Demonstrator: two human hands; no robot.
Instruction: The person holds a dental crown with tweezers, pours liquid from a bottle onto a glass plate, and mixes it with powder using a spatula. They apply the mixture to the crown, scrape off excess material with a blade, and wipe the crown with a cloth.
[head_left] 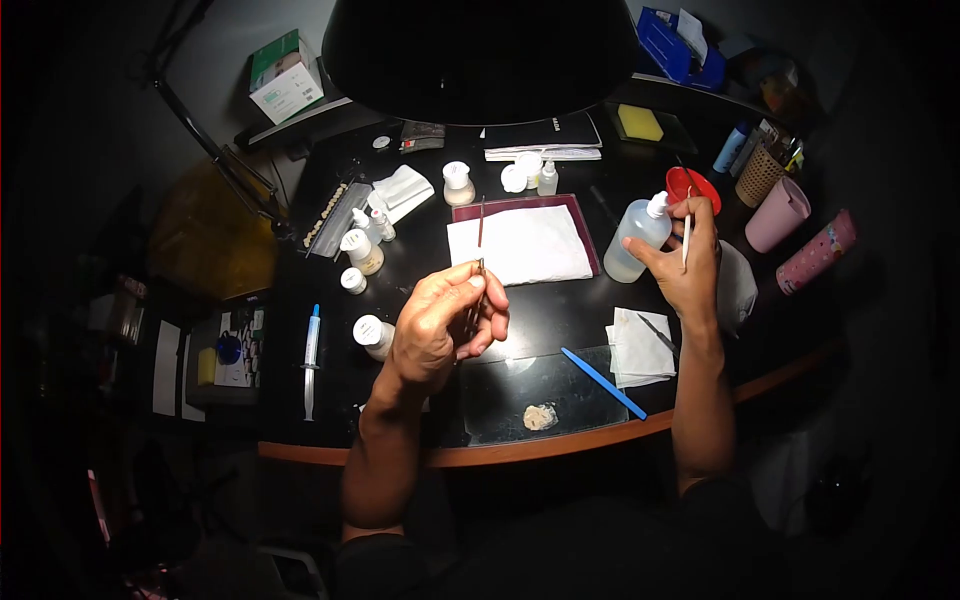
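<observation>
My left hand (445,320) is closed in a pinch around a slim metal tool (478,310), whose tip pokes up past the fingertips; most of it is hidden in the palm. Just beyond that tip shows a thin reddish-brown handle (481,222), overlapping the white tissue (540,245) on a maroon tray (583,222). My right hand (690,265) grips a translucent squeeze bottle (628,255) with a white nozzle, half full of clear liquid. A slim white stick (686,245) is also tucked between its fingers. Behind the nozzle is a red bowl (705,185).
A glass slab (490,400) carries a beige powdery lump (539,417) and a blue-handled tool (603,383). Folded tissue (640,350) lies to its right. Small white-capped jars (361,252) and a syringe (311,362) stand left. Overhead hangs a black lamp (480,60). Cups (777,215) line the right.
</observation>
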